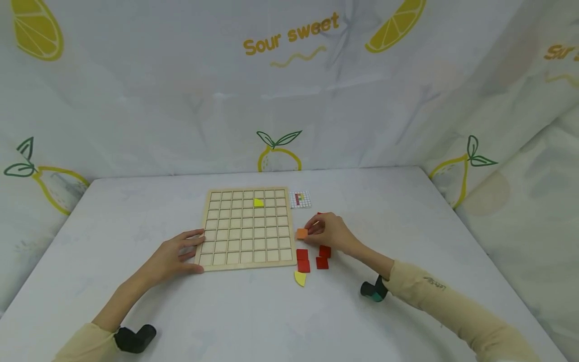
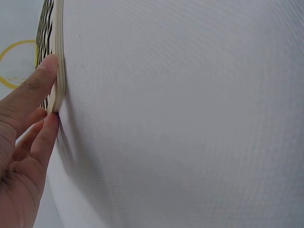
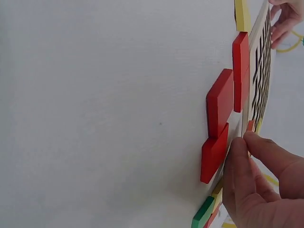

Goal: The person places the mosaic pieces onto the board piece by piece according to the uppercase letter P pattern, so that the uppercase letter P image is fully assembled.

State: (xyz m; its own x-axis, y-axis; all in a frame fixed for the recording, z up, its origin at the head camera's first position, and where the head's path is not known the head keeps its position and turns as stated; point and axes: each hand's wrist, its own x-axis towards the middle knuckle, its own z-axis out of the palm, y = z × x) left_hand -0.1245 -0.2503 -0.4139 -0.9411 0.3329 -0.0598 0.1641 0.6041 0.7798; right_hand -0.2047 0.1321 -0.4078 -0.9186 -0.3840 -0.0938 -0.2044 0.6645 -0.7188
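Orange tile, held in a narrow pinch between thumb and fingertips of the right hand, just off the right edge of the wooden grid board; cannot tell about contact with the table. At the board's left edge, left hand with thumb and fingers spread along the rim. On the near side of the right hand, 2 red tiles close beside the board, 2 darker red tiles further right, and a yellow quarter-circle nearest the person. Beyond the hand, a mostly hidden red piece. In column 5, row 2 from the far side, a yellow piece. By the far right corner, a small printed card. Behind, white cloth with lemon drawings
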